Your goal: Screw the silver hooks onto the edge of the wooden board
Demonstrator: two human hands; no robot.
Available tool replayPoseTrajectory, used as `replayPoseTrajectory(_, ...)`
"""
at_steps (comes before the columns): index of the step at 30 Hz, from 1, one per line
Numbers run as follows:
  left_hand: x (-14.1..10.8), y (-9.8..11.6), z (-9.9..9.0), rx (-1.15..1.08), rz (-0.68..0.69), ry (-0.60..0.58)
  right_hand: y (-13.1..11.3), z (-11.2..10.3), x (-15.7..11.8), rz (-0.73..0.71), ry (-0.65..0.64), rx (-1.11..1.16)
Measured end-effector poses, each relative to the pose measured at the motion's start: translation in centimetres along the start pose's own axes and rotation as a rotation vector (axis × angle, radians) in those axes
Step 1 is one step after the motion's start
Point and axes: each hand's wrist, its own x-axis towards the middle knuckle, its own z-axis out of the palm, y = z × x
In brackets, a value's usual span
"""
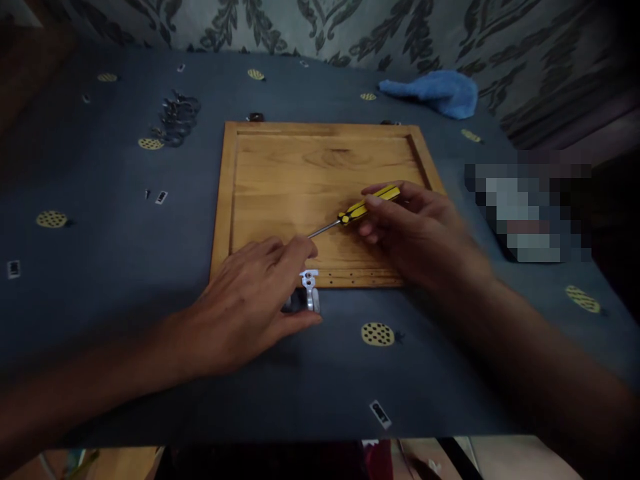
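Note:
My right hand [413,223] grips the yellow-and-black handle of a screwdriver [370,203], its metal shaft slanting down to the left. The screwdriver's tip is hidden behind the fingers of my left hand [245,300]. That hand rests on the near left of a framed wooden panel [320,193], its thumb and index finger on either side of a small silver metal hinge [309,287]. The hinge sits at the panel's near edge and sticks out past it. To its right, several small dark holes run along this edge.
Several loose metal pieces [176,119] lie on the blue patterned tablecloth [115,253] at the upper left. A small screw [147,194] is nearer. Dark fittings [256,117] show at the panel's far edge. A blue cloth [440,93] lies back right, a blurred-out object [525,213] right.

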Motion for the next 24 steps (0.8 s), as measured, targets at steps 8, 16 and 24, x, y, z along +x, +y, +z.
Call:
replayPoseTrajectory(8, 0.1, 0.2, -0.3, 0.013, -0.005, -0.017, 0.2, -1.2, 0.5, -0.083, 0.016, -0.196)
replayPoseTrajectory(16, 0.3, 0.5, -0.3, 0.007, -0.035, -0.031, 0.5, -1.0, -2.7, -0.596, 0.06, -0.71)
replayPoseTrajectory(24, 0.3, 0.2, 0.1, -0.007, -0.052, -0.018, 1.5, -0.8, -6.0, -1.092, -0.382, -1.035)
